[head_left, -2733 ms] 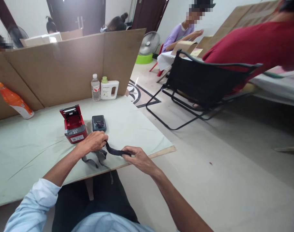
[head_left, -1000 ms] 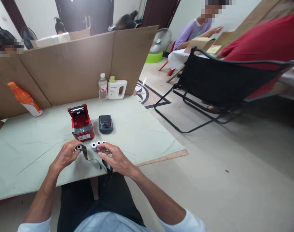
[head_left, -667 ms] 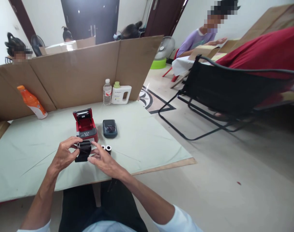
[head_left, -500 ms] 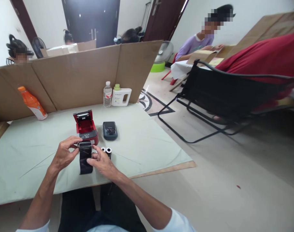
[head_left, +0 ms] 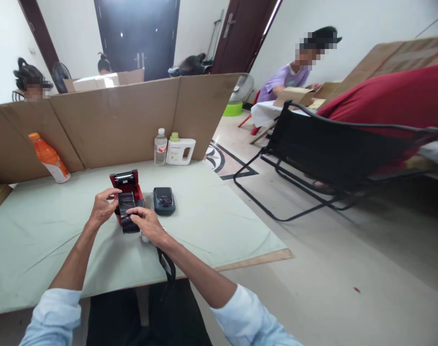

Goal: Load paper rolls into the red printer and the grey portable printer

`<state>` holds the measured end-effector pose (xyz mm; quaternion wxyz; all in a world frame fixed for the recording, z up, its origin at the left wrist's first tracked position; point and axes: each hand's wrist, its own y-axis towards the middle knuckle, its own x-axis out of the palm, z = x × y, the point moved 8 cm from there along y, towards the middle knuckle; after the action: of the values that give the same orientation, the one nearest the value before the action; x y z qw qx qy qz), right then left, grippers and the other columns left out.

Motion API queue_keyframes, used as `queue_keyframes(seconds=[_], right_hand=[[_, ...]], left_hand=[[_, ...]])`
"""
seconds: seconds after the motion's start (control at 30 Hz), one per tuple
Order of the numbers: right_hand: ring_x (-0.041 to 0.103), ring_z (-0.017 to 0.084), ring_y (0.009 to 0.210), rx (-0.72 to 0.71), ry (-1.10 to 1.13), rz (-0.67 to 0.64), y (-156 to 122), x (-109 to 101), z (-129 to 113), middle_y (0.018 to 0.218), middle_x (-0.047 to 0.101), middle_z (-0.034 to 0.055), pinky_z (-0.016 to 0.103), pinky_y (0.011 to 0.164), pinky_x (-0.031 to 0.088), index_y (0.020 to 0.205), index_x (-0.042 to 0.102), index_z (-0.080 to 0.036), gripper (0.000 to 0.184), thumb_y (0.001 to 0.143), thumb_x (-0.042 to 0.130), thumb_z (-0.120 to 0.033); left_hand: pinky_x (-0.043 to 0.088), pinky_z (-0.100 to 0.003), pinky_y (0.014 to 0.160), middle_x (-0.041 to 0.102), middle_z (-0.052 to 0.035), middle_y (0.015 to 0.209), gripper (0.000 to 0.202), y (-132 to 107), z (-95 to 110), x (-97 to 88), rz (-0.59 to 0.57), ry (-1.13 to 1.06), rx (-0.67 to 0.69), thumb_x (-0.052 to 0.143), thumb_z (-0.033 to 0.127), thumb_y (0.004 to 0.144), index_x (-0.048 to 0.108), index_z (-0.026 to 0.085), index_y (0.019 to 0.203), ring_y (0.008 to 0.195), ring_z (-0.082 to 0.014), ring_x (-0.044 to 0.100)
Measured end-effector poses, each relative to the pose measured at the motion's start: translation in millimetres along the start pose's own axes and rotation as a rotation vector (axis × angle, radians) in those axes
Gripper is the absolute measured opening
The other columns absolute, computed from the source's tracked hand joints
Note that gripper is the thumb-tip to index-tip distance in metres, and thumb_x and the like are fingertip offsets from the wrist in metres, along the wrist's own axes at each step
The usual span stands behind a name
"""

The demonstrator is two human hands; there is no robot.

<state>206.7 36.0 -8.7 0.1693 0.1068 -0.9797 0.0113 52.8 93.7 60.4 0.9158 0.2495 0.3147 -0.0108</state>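
Observation:
My left hand point(head_left: 104, 206) pinches the left end of a roll of black ribbon point(head_left: 126, 203), whose loose strip hangs toward me. The fingers of my right hand point(head_left: 150, 225) are closed on the strip's right side. The roll is over the front of a small red label printer point(head_left: 126, 178) with its black lid raised. From this angle I cannot tell whether the roll touches the printer. Right of it lies a dark handheld device point(head_left: 164, 201). A small white-ended roll point(head_left: 145, 238) is mostly hidden under my right hand.
A cardboard partition point(head_left: 121, 120) runs along the table's back. Before it stand an orange bottle point(head_left: 50, 156), a clear water bottle point(head_left: 160, 148) and a white jug point(head_left: 179, 153). A black strap point(head_left: 167, 269) hangs by the table edge. A black folding chair point(head_left: 312, 139) is at right; other people sit beyond.
Both hands have moved the black ribbon roll forward, from in front of the red printer to over its open body. My view has tilted slightly upward.

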Motion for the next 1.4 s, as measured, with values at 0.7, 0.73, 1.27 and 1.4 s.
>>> queue_keyframes(seconds=[0.7, 0.73, 1.27, 1.4], right_hand=[[0.058, 0.012, 0.059, 0.007, -0.131, 0.064, 15, -17, 4, 0.067, 0.067, -0.0021, 0.025, 0.06, 0.052, 0.092, 0.076, -0.017, 0.022, 0.075, 0.07, -0.029], [0.059, 0.012, 0.059, 0.009, -0.133, 0.066, 15, -17, 4, 0.066, 0.067, -0.0022, 0.025, 0.06, 0.053, 0.092, 0.076, -0.017, 0.022, 0.074, 0.07, -0.029], [0.069, 0.014, 0.059, 0.13, -0.053, 0.028, 1, -5, 12, 0.073, 0.073, -0.0005, 0.026, 0.059, 0.058, 0.092, 0.074, -0.018, 0.02, 0.073, 0.073, -0.022], [0.07, 0.014, 0.056, 0.191, -0.098, 0.018, -4, -3, 19, 0.074, 0.074, 0.0006, 0.023, 0.056, 0.055, 0.095, 0.075, -0.018, 0.02, 0.075, 0.07, -0.017]], left_hand=[[0.055, -0.036, 0.093, 0.072, -0.0067, 0.097, 0.039, 30, -35, 27.9, -0.159, 0.402, -0.118, 0.066, 0.015, 0.069, 0.083, 0.023, 0.104, 0.102, -0.0249, 0.065], [0.055, -0.036, 0.094, 0.073, -0.0069, 0.097, 0.04, 31, -35, 28.7, -0.167, 0.425, -0.128, 0.066, 0.014, 0.069, 0.083, 0.024, 0.103, 0.104, -0.0257, 0.064], [0.051, -0.04, 0.096, 0.079, -0.0044, 0.097, 0.026, 17, -3, 46.3, -0.393, 0.427, 0.019, 0.054, 0.026, 0.088, 0.079, 0.026, 0.079, 0.11, -0.0275, 0.065], [0.051, -0.04, 0.1, 0.075, -0.0066, 0.096, 0.017, 18, -4, 33.8, -0.241, 0.418, 0.035, 0.059, 0.023, 0.085, 0.074, 0.023, 0.077, 0.107, -0.0265, 0.063]])
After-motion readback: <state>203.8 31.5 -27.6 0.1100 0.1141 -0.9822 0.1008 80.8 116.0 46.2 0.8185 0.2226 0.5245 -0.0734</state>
